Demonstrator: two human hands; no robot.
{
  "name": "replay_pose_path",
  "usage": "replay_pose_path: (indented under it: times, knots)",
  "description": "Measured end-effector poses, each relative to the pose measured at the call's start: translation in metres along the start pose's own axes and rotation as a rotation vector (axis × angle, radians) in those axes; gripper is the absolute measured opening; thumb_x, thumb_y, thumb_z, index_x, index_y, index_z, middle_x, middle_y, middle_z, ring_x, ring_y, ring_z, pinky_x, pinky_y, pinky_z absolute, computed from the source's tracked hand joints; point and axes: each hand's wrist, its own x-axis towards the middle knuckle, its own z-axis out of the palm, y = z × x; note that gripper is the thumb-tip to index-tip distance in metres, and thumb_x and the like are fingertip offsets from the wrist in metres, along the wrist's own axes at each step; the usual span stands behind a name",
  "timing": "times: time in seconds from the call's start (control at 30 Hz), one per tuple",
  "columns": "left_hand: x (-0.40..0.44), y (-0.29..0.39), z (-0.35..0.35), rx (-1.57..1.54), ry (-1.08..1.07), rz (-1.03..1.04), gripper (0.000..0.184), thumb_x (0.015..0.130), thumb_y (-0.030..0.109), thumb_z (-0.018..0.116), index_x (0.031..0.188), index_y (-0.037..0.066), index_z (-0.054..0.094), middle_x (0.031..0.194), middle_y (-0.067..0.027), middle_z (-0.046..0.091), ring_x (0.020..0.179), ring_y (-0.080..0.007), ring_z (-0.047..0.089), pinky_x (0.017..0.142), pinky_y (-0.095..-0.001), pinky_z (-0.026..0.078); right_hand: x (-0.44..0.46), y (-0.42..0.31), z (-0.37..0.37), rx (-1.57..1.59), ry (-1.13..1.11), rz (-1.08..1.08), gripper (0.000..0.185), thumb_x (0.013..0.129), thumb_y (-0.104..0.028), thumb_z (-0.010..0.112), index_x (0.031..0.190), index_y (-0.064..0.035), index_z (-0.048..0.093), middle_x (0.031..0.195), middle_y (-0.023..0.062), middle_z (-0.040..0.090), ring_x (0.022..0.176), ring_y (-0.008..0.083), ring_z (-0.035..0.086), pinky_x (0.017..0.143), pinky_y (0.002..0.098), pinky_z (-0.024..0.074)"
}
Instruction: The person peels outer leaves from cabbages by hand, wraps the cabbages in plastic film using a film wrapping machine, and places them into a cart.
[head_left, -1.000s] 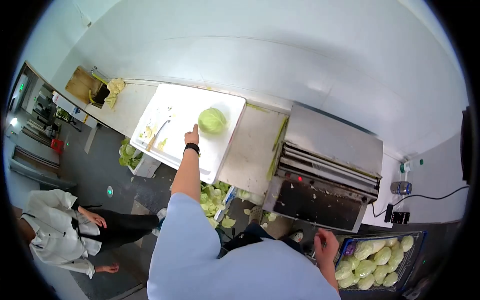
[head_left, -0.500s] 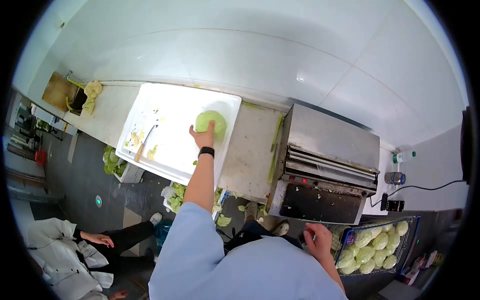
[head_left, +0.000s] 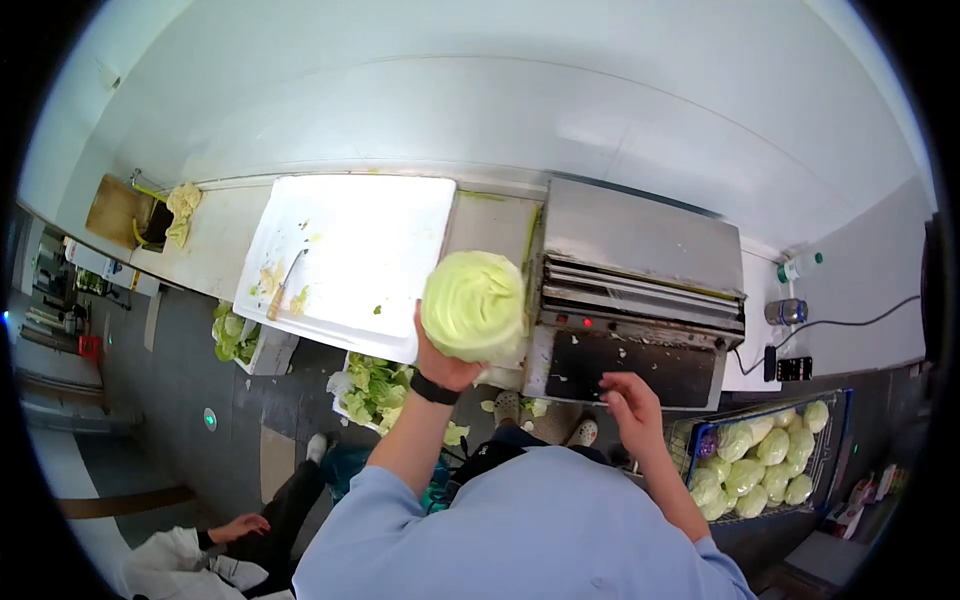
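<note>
My left hand [head_left: 440,362], with a black band at the wrist, holds a pale green cabbage [head_left: 473,303] from below and the left side. The cabbage is raised in front of the counter, between the white tray and the steel film-wrapping machine [head_left: 645,235]. Over the front edge of that machine's dark plate [head_left: 640,368] is my right hand [head_left: 634,408], with nothing in it, its fingers loosely bent and the thumb apart. In the white tray [head_left: 370,225] lies a knife [head_left: 287,283] with a wooden handle, among leaf scraps.
Several wrapped cabbages fill a basket [head_left: 848,440] at the right. Loose leaves lie in a container [head_left: 375,390] below the counter, with another box of leaves [head_left: 232,335] further left. A co-worker's hand [head_left: 240,528] shows at lower left. A bottle [head_left: 800,267] and cable [head_left: 850,320] are right of the machine.
My left hand has lifted the cabbage out of the tray and brought it nearer and to the right. My right hand has moved up from beside my body to the machine's front edge.
</note>
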Motion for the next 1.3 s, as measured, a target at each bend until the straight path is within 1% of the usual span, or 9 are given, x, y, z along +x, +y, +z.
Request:
replay_pose_path:
  times: [0.27, 0.4, 0.43, 0.57, 0.67, 0.8, 0.83, 0.97, 1.3]
  knots:
    - [-0.031, -0.137, 0.069, 0.065, -0.04, -0.138, 0.085, 0.095, 0.069, 0.038, 0.154, 0.008, 0.031, 0.152, -0.0211, 0.042, 0.129, -0.0428, 0.052, 0.109, -0.0543, 0.044, -0.019, -0.019, -0.063, 0.448, -0.085, -0.004, 0.039, 0.104, -0.022, 0.053, 0.139, -0.0072, 0.051, 0.122, 0.0072, 0.061, 0.097, 0.0139, 0.062, 0.079, 0.027, 0.0515]
    - [-0.043, -0.187, 0.096, 0.494, -0.154, -0.045, 0.096, 0.087, 0.071, 0.056, 0.155, 0.009, 0.029, 0.153, -0.016, 0.041, 0.138, -0.0315, 0.046, 0.113, -0.0479, 0.04, -0.035, -0.027, -0.105, 0.804, -0.18, 0.062, 0.078, 0.1, -0.061, 0.046, 0.159, -0.0151, 0.021, 0.153, 0.0149, 0.038, 0.132, 0.0272, 0.049, 0.104, 0.0424, 0.0452]
    - [-0.042, -0.197, 0.101, 0.603, -0.22, -0.022, 0.099, 0.084, 0.068, 0.064, 0.154, 0.008, 0.029, 0.152, -0.0152, 0.041, 0.138, -0.0307, 0.046, 0.113, -0.0466, 0.039, -0.04, -0.04, -0.118, 0.775, -0.245, 0.108, 0.093, 0.094, -0.075, 0.04, 0.161, -0.0163, 0.012, 0.162, 0.0157, 0.024, 0.145, 0.0301, 0.034, 0.115, 0.0481, 0.035]
    - [-0.034, -0.233, 0.149, 1.054, -0.337, 0.108, 0.109, 0.071, 0.052, 0.087, 0.152, 0.004, 0.03, 0.147, -0.0144, 0.045, 0.136, -0.0283, 0.047, 0.112, -0.0428, 0.039, -0.042, 0.001, -0.152, 1.213, -0.498, 0.051, 0.094, 0.092, -0.076, 0.042, 0.16, -0.0153, 0.018, 0.163, 0.0109, 0.027, 0.148, 0.0282, 0.032, 0.117, 0.0502, 0.0334]
    - [-0.037, -0.252, 0.162, 1.593, -0.384, 0.204, 0.111, 0.069, 0.046, 0.088, 0.152, 0.003, 0.028, 0.147, -0.0181, 0.045, 0.136, -0.031, 0.045, 0.113, -0.0438, 0.036, -0.049, 0.021, -0.169, 1.139, -0.567, 0.09, 0.092, 0.093, -0.078, 0.034, 0.157, -0.0129, 0.028, 0.159, 0.0121, 0.037, 0.143, 0.0334, 0.041, 0.114, 0.0513, 0.0379]
    - [-0.053, -0.258, 0.19, 2.135, -0.398, 0.661, 0.075, 0.08, 0.026, 0.078, 0.143, 0.001, 0.045, 0.145, -0.0208, 0.045, 0.137, -0.0396, 0.041, 0.115, -0.0468, 0.032, -0.059, 0.034, -0.163, 1.339, -0.45, 0.214, 0.083, 0.095, -0.069, 0.041, 0.155, -0.0128, 0.032, 0.156, 0.0118, 0.04, 0.14, 0.0326, 0.045, 0.113, 0.051, 0.04]
    - [-0.056, -0.262, 0.189, 2.043, -0.457, 0.718, 0.056, 0.082, 0.011, 0.069, 0.135, 0.0, 0.055, 0.144, -0.0198, 0.049, 0.135, -0.0413, 0.045, 0.111, -0.0495, 0.037, -0.06, 0.035, -0.161, 1.344, -0.446, 0.199, 0.081, 0.095, -0.068, 0.044, 0.154, -0.0131, 0.034, 0.155, 0.0115, 0.042, 0.139, 0.0316, 0.046, 0.113, 0.0507, 0.0399]
    - [-0.06, -0.268, 0.183, 2.026, -0.482, 0.773, 0.04, 0.08, -0.004, 0.061, 0.12, 0.002, 0.065, 0.13, -0.0152, 0.061, 0.119, -0.0384, 0.059, 0.1, -0.0448, 0.048, -0.061, 0.036, -0.151, 1.215, -0.332, 0.219, 0.078, 0.096, -0.066, 0.044, 0.153, -0.0123, 0.035, 0.152, 0.01, 0.045, 0.138, 0.0288, 0.047, 0.113, 0.0484, 0.0402]
    - [-0.064, -0.25, 0.157, 1.92, -0.25, 0.769, 0.038, 0.077, -0.01, 0.058, 0.113, 0.002, 0.066, 0.113, -0.0136, 0.061, 0.1, -0.0329, 0.06, 0.084, -0.0377, 0.051, -0.057, 0.044, -0.134, 1.204, -0.305, 0.136, 0.081, 0.095, -0.06, 0.056, 0.157, -0.0189, 0.023, 0.158, 0.0089, 0.035, 0.142, 0.029, 0.042, 0.114, 0.0491, 0.0388]
